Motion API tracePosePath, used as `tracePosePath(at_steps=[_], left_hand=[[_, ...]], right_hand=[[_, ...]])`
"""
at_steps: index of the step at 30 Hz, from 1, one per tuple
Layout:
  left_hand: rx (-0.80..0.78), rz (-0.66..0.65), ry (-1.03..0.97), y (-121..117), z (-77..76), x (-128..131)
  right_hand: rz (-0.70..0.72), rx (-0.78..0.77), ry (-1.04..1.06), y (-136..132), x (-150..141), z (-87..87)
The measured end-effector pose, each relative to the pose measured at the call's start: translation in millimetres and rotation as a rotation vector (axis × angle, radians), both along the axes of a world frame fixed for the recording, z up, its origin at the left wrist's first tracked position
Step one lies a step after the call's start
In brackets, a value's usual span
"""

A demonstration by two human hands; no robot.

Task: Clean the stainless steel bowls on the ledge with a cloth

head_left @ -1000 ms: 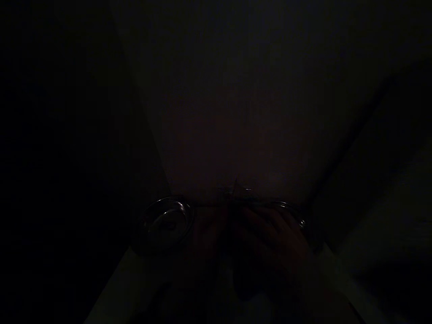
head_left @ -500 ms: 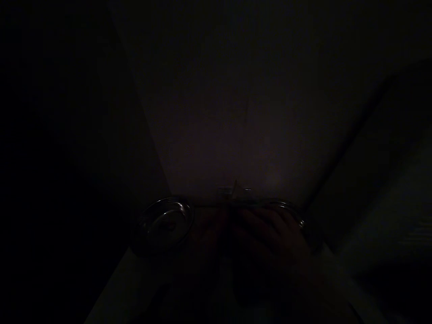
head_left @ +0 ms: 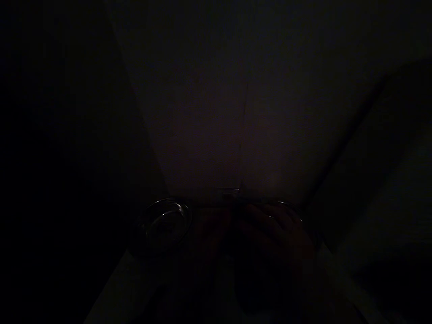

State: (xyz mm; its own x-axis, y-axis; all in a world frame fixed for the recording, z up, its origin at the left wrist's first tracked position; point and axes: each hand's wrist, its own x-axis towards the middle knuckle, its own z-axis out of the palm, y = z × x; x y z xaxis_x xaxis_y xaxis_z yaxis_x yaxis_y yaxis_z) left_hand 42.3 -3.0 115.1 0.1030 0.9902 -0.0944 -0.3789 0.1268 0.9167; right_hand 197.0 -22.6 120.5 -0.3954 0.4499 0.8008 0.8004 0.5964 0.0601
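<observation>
Black shadow lies over the fingers of two hands, close together near the table's back edge.

The right hand (head_left: 286,238) points its fingers forward, side by side; it is too dark to tell if they pinch something. The left hand (head_left: 209,227) is just beside it, and I cannot tell how its fingers are bent or what sits between the hands. Close to the left hand, by the table's back left corner, is a shiny round dish (head_left: 184,217). A curved shiny rim (head_left: 285,204) peeks out past the right hand's fingers, near the back right corner. A little shiny strip (head_left: 230,189) shows at the back edge of the pale table (head_left: 118,288). Behind it all is a big plain wall (head_left: 202,112).
</observation>
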Motion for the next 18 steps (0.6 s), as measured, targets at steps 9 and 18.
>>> tracePosePath(at_steps=[9, 18], left_hand=[[0.097, 0.019, -0.016, -0.7, -2.4, -7.3], [0.174, 0.062, -0.069, -4.0, 2.4, -0.3]], right_hand=[[-0.109, -0.105, 0.139, 10.6, 31.7, 12.1], [-0.043, -0.003, 0.088, 4.5, 29.2, 9.8]])
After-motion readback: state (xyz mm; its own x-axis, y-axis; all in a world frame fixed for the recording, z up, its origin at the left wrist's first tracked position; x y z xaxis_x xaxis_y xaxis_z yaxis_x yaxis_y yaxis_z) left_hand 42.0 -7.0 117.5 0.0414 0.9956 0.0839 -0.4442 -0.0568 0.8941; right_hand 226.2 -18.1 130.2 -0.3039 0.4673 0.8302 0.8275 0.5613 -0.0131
